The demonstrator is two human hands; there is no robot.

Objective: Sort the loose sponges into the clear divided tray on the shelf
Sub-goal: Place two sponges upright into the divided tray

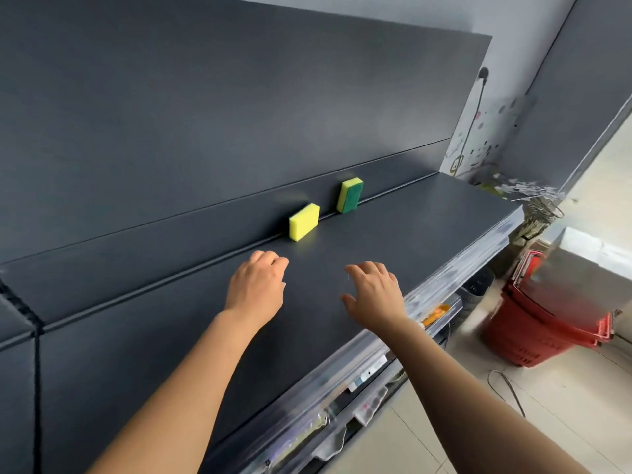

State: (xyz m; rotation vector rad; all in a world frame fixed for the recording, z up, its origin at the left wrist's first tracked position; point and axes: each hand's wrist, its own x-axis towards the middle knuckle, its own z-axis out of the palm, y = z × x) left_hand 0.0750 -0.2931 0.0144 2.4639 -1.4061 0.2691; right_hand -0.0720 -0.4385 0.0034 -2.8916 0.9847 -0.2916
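L hand [257, 285] loosely curled, holds nothing; R hand [372, 295] spread, empty; both above shelf [427, 213].

A yellow sponge [304, 222] and a yellow-and-green sponge [349, 195] stand on edge at the back of the dark shelf [393, 241], against its rear panel, near each other but apart. In front of them, over the shelf, the left hand [256, 285] is loosely curled and the right hand [374, 295] spread, both holding nothing. Red baskets [533, 323] sit below the shelf's right end.
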